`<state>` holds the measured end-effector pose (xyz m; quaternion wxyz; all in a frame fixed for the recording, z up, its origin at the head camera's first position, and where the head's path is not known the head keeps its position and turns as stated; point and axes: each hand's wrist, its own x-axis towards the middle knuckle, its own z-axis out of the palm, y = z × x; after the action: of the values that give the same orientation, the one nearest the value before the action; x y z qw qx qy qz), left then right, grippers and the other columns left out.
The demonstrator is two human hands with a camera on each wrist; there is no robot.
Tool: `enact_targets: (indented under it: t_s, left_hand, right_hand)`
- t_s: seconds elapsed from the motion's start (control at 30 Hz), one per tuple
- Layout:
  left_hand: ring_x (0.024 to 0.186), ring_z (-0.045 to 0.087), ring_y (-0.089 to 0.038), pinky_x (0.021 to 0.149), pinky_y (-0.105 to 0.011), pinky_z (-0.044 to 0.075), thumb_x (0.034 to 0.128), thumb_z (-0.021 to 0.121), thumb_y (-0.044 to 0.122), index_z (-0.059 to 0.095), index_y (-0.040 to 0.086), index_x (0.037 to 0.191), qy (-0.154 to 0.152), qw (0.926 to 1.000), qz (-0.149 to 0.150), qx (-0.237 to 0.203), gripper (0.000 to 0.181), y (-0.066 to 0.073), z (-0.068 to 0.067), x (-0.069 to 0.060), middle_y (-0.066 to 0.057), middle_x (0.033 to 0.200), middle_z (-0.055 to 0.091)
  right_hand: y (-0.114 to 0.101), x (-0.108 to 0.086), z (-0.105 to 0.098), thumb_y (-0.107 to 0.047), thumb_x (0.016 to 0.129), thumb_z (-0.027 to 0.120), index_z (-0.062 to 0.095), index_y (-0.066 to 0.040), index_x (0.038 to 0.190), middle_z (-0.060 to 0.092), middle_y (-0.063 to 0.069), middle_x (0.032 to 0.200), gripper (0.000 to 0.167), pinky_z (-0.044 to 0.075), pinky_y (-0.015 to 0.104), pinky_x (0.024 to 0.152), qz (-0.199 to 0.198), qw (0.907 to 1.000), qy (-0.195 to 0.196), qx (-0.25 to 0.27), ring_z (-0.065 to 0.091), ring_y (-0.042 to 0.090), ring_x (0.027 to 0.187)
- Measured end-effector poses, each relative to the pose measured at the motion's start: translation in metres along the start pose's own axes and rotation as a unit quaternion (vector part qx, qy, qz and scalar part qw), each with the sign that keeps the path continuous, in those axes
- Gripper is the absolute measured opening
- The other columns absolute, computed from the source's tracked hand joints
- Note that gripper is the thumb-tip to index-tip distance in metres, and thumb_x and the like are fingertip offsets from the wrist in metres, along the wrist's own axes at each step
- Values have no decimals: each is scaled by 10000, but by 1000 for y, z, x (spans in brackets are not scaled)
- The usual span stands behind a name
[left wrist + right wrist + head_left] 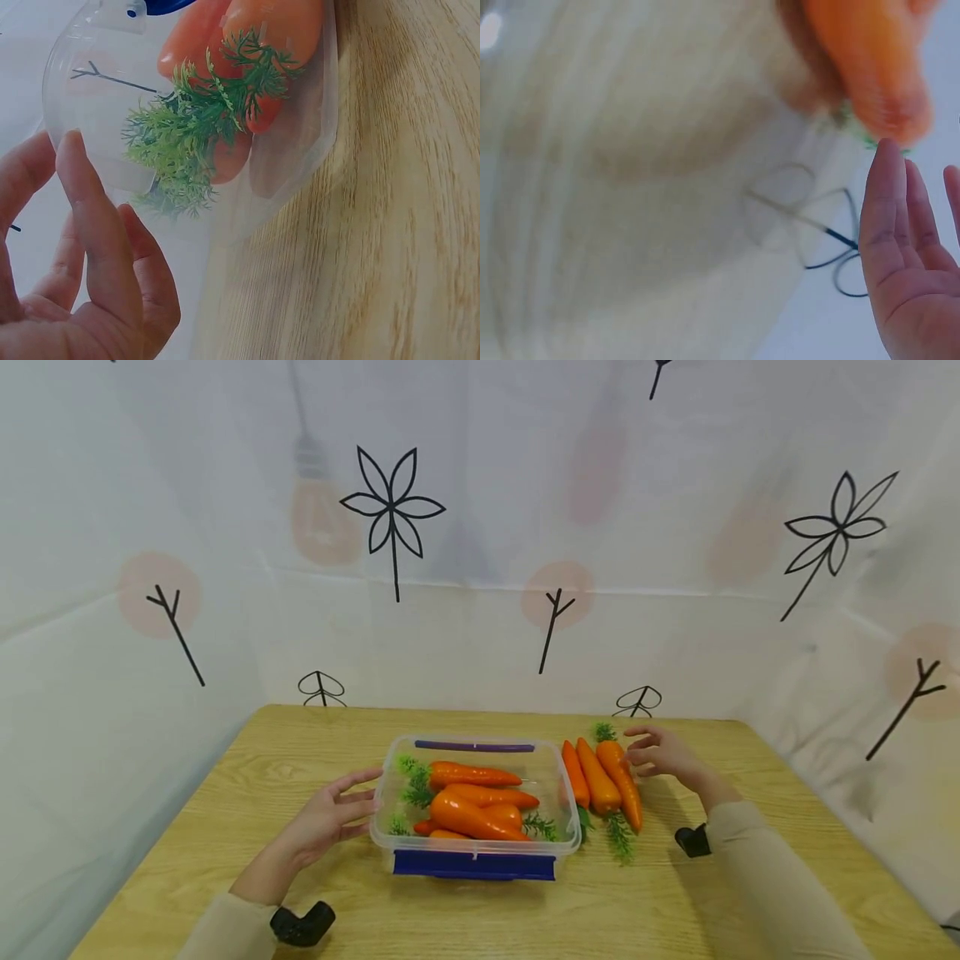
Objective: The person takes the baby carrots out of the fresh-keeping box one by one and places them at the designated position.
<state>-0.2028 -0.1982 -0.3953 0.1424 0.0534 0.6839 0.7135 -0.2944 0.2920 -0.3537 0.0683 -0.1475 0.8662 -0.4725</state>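
A clear plastic container (480,845) with blue clips stands on the table, and several orange carrots (472,818) with green tops lie in it. I cannot tell whether a lid covers it. At its left wall is my left hand (330,818); in the left wrist view a fingertip (73,142) meets the rim, with the fingers loosely bent. Three loose carrots (597,777) lie side by side against the container's right side. My right hand (667,756) is beside the rightmost carrot (621,781), fingers spread and slightly bent, gripping nothing. In the right wrist view that carrot (877,82) is blurred near the fingertips.
The wooden table (315,752) ends at a pale cloth backdrop (465,635) printed with plants. Black straps or mounts (302,925) sit at both wrists. Green leaves (619,837) stick out from the near ends of the loose carrots.
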Motion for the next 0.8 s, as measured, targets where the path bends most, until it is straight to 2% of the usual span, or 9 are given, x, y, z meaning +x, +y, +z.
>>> enact_targets:
  t_s: [0.07, 0.13, 0.2, 0.4, 0.63, 0.8]
  left_hand:
    - [1072, 558, -277, 798, -330, 502, 875, 668, 171, 323, 44, 1436, 4, 10000, -16, 3, 670, 0, 1, 0, -268, 1371, 397]
    - [1063, 563, -266, 794, -326, 502, 875, 666, 167, 323, 46, 1436, 3, 10000, -36, -7, 668, 1, 1, 0, -263, 1369, 402]
    - [1057, 567, -258, 791, -322, 503, 878, 663, 164, 319, 47, 1438, -8, 10000, -34, -4, 668, 1, 1, -1, -261, 1372, 399]
    - [1078, 556, -279, 787, -313, 506, 883, 655, 156, 309, 45, 1441, -34, 10000, -46, -45, 665, 1, 1, 0, -265, 1382, 384]
    - [1087, 554, -271, 795, -322, 503, 880, 661, 169, 312, 48, 1440, -44, 10000, -40, 1, 670, 0, 0, 0, -274, 1394, 362]
    - [1074, 562, -247, 797, -326, 504, 882, 658, 170, 310, 48, 1440, -27, 10000, -60, 34, 669, 0, -1, 0, -281, 1402, 343]
  right_hand:
    - [10, 7, -11, -72, 945, 535, 302, 163, 1305, 432, 366, 1152, 488, 507, 482, 769, 9, 9999, -119, -82, 559, 422, 956]
    - [21, 13, -22, -145, 928, 588, 316, 119, 1338, 421, 355, 1196, 558, 496, 491, 796, -80, 9992, -342, 175, 546, 430, 995]
    - [19, 16, -24, -163, 914, 612, 342, 89, 1345, 428, 349, 1205, 567, 492, 500, 800, -126, 9994, -276, 183, 532, 452, 1014]
    - [-7, 16, -25, -113, 905, 617, 413, 57, 1315, 477, 315, 1143, 489, 496, 505, 787, -283, 9995, -127, -6, 543, 476, 987]
    - [-30, 13, -26, -126, 894, 636, 459, 36, 1278, 509, 283, 1122, 453, 503, 495, 773, -487, 9987, -105, -135, 630, 241, 865]
    - [-45, 12, -23, -174, 891, 650, 477, 7, 1284, 532, 229, 1120, 466, 521, 438, 757, -602, 9976, -186, -302, 621, 223, 869]
